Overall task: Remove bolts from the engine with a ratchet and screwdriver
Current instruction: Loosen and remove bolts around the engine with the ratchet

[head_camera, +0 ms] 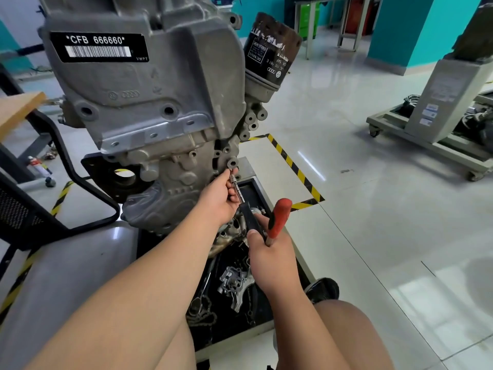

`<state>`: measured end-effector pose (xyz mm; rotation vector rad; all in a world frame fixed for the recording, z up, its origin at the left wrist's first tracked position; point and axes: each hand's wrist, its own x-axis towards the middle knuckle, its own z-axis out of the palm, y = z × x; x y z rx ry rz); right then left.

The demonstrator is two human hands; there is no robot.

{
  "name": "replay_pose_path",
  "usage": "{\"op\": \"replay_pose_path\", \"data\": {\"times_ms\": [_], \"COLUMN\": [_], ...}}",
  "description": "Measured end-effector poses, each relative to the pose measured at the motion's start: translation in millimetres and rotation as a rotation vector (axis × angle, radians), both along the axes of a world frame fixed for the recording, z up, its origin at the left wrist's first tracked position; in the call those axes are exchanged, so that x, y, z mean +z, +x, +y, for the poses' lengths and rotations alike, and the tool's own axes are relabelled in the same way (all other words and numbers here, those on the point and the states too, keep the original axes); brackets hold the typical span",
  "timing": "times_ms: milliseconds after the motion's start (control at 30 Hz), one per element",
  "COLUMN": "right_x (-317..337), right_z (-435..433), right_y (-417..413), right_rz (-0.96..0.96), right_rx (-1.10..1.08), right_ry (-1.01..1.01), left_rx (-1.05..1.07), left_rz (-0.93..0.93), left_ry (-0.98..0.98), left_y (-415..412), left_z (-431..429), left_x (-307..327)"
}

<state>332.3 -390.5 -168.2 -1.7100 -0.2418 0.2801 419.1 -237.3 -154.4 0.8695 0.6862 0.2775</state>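
Note:
A grey engine [149, 108] hangs on a stand and fills the upper left. My left hand [220, 198] pinches the metal extension bar [237, 186] of a ratchet, whose tip sits at a boss on the engine's lower right edge. My right hand [269, 249] grips the ratchet's red and black handle [278, 217] just below and to the right. Whether a bolt sits in the socket is hidden.
A black oil filter [272, 49] sticks out at the engine's upper right. Below my arms a black tray [234, 289] holds loose metal parts and a chain. Yellow-black tape [290, 161] marks the floor. A wheeled grey stand [437, 113] is at right, a black frame [66, 166] at left.

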Motion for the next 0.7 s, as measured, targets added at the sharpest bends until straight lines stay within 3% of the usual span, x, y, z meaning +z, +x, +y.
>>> {"op": "replay_pose_path", "data": {"times_ms": [700], "right_x": [11.5], "right_z": [-0.9], "right_y": [-1.4], "right_rz": [0.009], "right_rx": [-0.015], "right_ry": [-0.024], "left_rx": [0.034], "left_rz": [-0.02], "left_ry": [-0.09], "left_y": [0.3], "left_z": [-10.3], "left_x": [3.0]}}
